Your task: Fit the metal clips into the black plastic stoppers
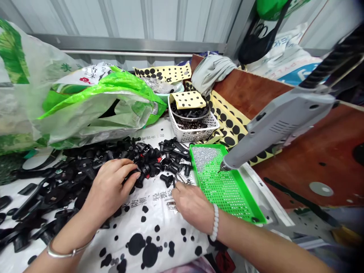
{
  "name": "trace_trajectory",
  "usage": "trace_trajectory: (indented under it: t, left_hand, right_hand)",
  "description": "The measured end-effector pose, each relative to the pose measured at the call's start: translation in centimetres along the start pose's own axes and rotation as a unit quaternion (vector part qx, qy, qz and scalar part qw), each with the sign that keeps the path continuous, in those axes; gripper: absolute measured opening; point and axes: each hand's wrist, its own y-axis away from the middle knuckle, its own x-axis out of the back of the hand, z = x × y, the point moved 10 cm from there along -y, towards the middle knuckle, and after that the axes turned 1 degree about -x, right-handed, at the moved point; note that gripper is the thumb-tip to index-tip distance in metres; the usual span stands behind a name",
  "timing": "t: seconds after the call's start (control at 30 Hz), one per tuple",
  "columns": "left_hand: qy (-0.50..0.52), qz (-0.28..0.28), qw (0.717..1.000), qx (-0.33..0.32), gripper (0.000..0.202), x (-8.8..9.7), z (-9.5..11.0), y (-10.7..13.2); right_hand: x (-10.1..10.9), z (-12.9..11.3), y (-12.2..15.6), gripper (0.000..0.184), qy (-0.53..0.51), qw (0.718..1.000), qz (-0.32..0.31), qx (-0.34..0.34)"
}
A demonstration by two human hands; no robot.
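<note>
My left hand (pixel 109 185) reaches into a heap of black plastic parts (pixel 85 163), its thumb and fingers curled around one black plastic part at the heap's right side. My right hand (pixel 193 204), with a bead bracelet at the wrist, rests low over the white printed sheet. Its fingers are pressed together, and what they hold is hidden. Just by its fingertips lies a short flanged black part (pixel 166 179). Shiny metal clips (pixel 172 206) lie beside the right fingers. Right of this hand sits a green perforated tray (pixel 241 195) with small silvery screws (pixel 205 156) at its far end.
A grey electric screwdriver (pixel 273 125) hangs with its tip over the tray. Behind stands a white basket (pixel 193 134) holding a bowl of black parts. Plastic bags (pixel 113 113) bulge at the left. Yellow sheets of black dots (pixel 227 117) lean near a brown board (pixel 321 151).
</note>
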Motion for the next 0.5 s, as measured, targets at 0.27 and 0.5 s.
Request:
trace_trajectory:
  t: [0.27,0.5]
  left_hand:
    - [-0.01,-0.149,0.987,-0.054,0.027,-5.8,0.1,-5.9]
    - [-0.033,-0.234,0.968,-0.08,0.02,-9.6,-1.0,-7.6]
  right_hand:
    - [0.8,-3.9,2.4,0.013,-0.285,0.956,0.024,0.057]
    - [-1.6,-4.1,2.2,0.018,-0.44,0.893,0.055,0.074]
